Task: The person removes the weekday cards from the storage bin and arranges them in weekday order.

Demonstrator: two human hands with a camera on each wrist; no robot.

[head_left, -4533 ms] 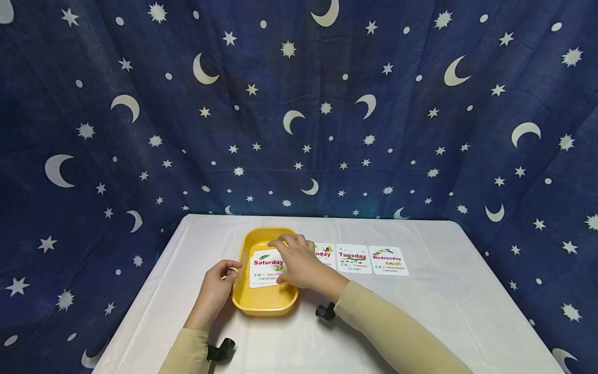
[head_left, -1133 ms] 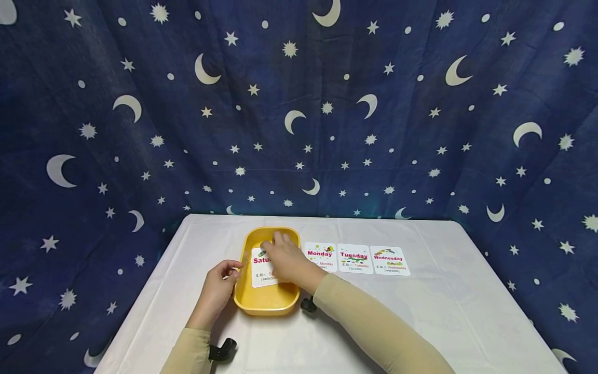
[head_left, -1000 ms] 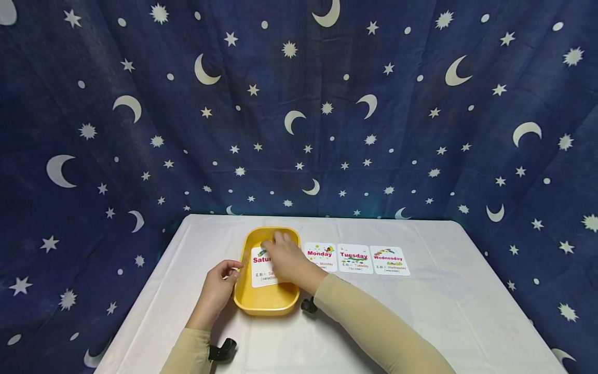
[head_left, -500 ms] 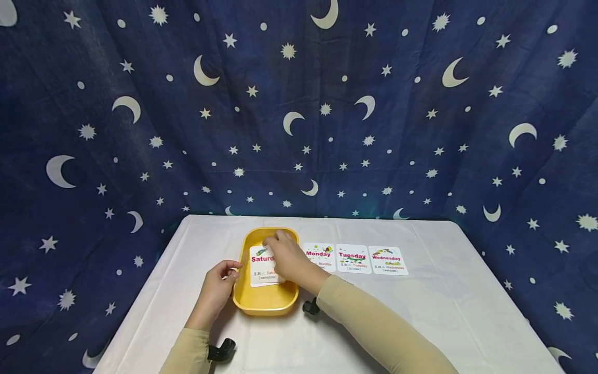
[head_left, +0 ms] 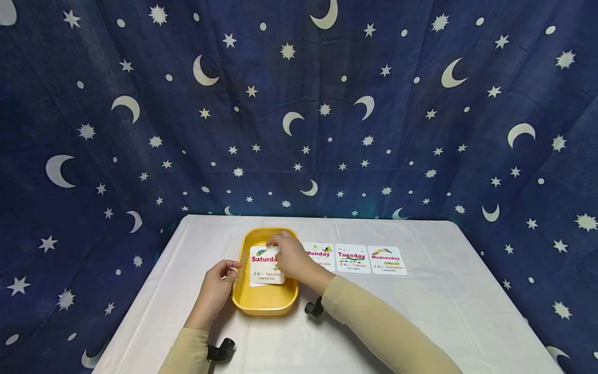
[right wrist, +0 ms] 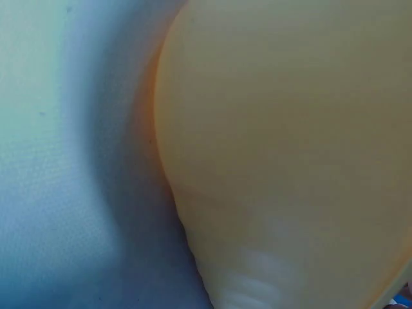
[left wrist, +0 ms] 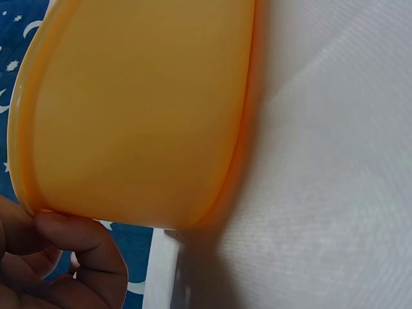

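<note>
In the head view a yellow plastic tray (head_left: 266,304) stands on the table with a small stack of white day cards in it. The top one, a Saturday card (head_left: 265,270), sits slightly off the card under it, whose edge shows at the lower left. My right hand (head_left: 294,257) reaches over the tray's right side and grips the Saturday card by its right edge; the fingertips are partly hidden. My left hand (head_left: 216,288) pinches the tray's left rim. The left wrist view shows that thumb and finger (left wrist: 80,235) at the rim.
Right of the tray lie a Monday card (head_left: 322,254), partly covered by my right hand, a Tuesday card (head_left: 353,258) and a Wednesday card (head_left: 388,261), side by side in a row. A white cloth covers the table (head_left: 444,311). A blue star-and-moon curtain (head_left: 299,140) hangs behind.
My right hand has drawn back slightly toward the right and near side, uncovering more of the Saturday card, which has shifted off the card below. The left hand stays on the rim.
</note>
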